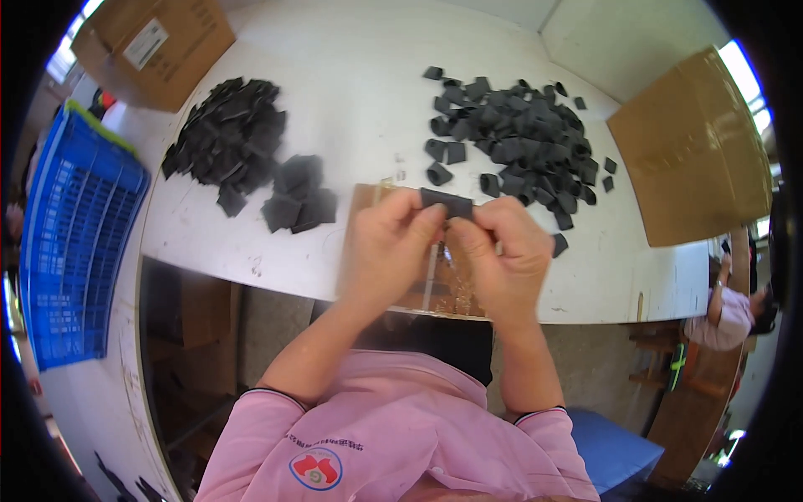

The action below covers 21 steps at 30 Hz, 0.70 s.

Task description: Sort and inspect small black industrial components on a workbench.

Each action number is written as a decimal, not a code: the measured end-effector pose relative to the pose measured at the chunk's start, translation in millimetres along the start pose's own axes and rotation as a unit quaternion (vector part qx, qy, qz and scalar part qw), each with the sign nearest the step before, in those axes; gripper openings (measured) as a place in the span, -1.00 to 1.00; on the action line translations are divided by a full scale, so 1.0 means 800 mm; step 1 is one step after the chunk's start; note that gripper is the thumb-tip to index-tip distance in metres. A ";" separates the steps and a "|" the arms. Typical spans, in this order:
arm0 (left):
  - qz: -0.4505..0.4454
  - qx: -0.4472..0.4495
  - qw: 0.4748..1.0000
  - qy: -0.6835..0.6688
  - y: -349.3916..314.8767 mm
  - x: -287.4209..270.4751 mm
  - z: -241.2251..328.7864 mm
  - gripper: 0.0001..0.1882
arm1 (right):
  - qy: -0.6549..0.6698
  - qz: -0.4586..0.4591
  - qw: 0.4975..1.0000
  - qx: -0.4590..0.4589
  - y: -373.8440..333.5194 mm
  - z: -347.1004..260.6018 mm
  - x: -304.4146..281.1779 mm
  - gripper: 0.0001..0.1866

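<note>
Between my two hands is a small black fabric piece (pixel 447 203), pinched at both ends above the work surface. My left hand (pixel 387 247) grips its left end with thumb and fingers, and my right hand (pixel 508 255) grips the right end. Beneath them lies a brown board (pixel 361 203) with a pale strip and shiny, clear material on it, partly hidden by my hands. Left of my hands sits a small group of flat black pieces (pixel 299 197), with a larger heap of them (pixel 232 138) behind. A heap of black tube-like pieces (pixel 535 138) lies to the right.
A cardboard box (pixel 159 50) stands at the far left and another (pixel 690 146) at the right of the white table (pixel 351 92). A blue plastic crate (pixel 79 243) is at the left edge. Another person (pixel 726 314) sits at the far right.
</note>
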<state>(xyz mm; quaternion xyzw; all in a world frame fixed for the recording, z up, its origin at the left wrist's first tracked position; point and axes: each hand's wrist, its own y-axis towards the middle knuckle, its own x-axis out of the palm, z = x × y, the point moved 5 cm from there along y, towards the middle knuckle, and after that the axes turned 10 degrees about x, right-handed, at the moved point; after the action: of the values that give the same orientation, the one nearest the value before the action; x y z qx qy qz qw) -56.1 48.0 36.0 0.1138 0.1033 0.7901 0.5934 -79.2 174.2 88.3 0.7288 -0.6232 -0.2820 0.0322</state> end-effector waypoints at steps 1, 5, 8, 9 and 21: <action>0.014 0.009 1.000 -0.010 -0.003 0.006 -0.006 -0.86 | 0.030 -0.026 0.998 0.047 0.006 0.006 -0.009 -0.91; 0.093 0.074 0.969 0.215 -0.023 -0.044 -0.060 -0.89 | 0.385 0.077 0.894 0.217 0.051 0.047 -0.042 -0.66; 0.116 0.134 0.860 0.479 -0.017 -0.095 -0.081 -0.84 | 0.275 0.017 0.921 0.275 0.011 0.082 -0.019 -0.68; 0.115 0.104 0.845 0.511 -0.015 -0.108 -0.094 -0.76 | 0.263 -0.032 0.915 0.305 -0.011 0.084 -0.002 -0.72; 0.063 0.088 0.848 0.518 0.011 -0.128 -0.113 -0.87 | 0.156 -0.111 0.929 0.316 -0.088 0.071 0.041 -0.76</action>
<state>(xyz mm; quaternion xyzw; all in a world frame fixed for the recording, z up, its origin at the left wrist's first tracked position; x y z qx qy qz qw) -64.3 -55.2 -53.3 -0.2541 0.4578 0.7573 0.3903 -40.3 176.4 0.2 0.8006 -0.5821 0.0452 -0.1346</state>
